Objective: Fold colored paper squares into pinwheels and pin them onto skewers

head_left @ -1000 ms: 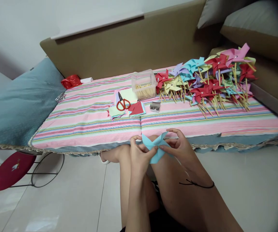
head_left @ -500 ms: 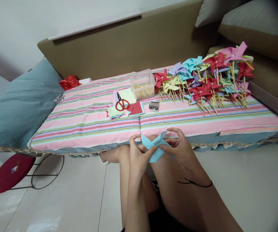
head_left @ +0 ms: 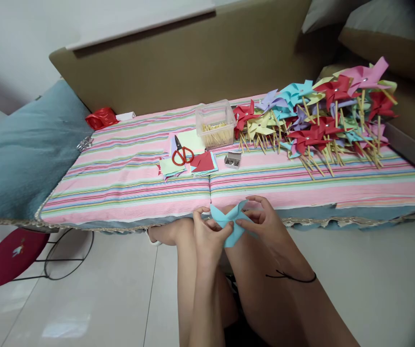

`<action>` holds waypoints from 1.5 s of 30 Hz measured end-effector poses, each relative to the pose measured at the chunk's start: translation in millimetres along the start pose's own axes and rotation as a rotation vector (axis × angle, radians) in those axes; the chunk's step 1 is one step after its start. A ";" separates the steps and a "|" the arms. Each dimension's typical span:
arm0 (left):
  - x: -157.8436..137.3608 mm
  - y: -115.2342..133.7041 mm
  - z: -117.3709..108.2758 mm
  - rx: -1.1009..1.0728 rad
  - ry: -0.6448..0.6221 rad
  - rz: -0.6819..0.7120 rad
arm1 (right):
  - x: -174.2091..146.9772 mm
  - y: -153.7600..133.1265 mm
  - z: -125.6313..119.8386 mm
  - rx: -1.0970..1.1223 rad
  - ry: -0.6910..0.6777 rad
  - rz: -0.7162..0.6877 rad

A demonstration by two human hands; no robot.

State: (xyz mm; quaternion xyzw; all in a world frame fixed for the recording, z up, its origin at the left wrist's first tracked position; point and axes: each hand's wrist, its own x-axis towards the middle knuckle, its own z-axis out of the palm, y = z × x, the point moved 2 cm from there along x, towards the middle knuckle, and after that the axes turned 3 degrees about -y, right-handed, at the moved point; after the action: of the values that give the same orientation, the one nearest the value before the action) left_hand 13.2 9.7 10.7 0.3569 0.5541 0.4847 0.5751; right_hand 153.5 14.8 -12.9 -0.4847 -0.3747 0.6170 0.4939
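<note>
A light-blue paper pinwheel (head_left: 233, 235) is between my hands, above my knees, its blades folded toward the centre. My left hand (head_left: 207, 236) grips its left side, with the thumb pressed near the middle. My right hand (head_left: 265, 222) pinches the right side, thumb also near the centre and index finger at the upper blade tip. The fingers behind the paper are partly hidden. Beyond my hands, on the striped cloth, lies a small open box of metal pins (head_left: 232, 160). Red-handled scissors (head_left: 183, 155) rest on paper sheets.
Finished pinwheels (head_left: 308, 137) on sticks are heaped at the right. A clear plastic container (head_left: 215, 126) holds thin wooden sticks. Coloured paper squares (head_left: 203, 164) lie near the scissors. A red plastic bag (head_left: 101, 118) sits at the far left, and a red stool (head_left: 14, 255) stands on the floor.
The view has shifted slightly, so the couch items appear a little displaced. Both hands keep their hold on the blue pinwheel, with only slight finger movement.
</note>
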 end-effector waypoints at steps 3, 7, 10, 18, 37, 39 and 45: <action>8.6 -3.4 -5.0 0.004 0.098 0.024 | 14.7 -0.8 -5.5 -0.055 -0.044 -0.021; 20.7 -8.1 -14.9 -0.053 0.238 0.063 | 64.9 -14.8 -26.9 -0.378 0.045 -0.251; 28.7 -10.9 -19.8 -0.058 0.288 0.067 | 121.2 -29.7 -40.7 -0.826 0.191 -0.597; 44.8 -11.7 -18.1 -0.095 0.252 0.006 | 228.5 -25.8 -33.9 -1.425 -0.050 -0.645; 47.3 -8.7 -25.0 -0.142 0.290 -0.008 | 209.1 -40.1 -50.7 -1.323 0.099 -0.710; 45.2 -8.8 -25.3 -0.150 0.292 0.004 | 185.2 -36.5 -63.2 -1.363 0.111 -0.709; 36.6 -8.5 -25.2 -0.143 0.281 0.038 | 134.8 -7.7 -80.5 -1.588 0.099 -0.537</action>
State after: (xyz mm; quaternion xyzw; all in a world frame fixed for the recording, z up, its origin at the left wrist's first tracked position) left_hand -13.2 39.0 -11.3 0.2539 0.5863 0.5791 0.5064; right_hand 227.7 146.5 -56.5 -0.6093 -0.7782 0.0095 0.1521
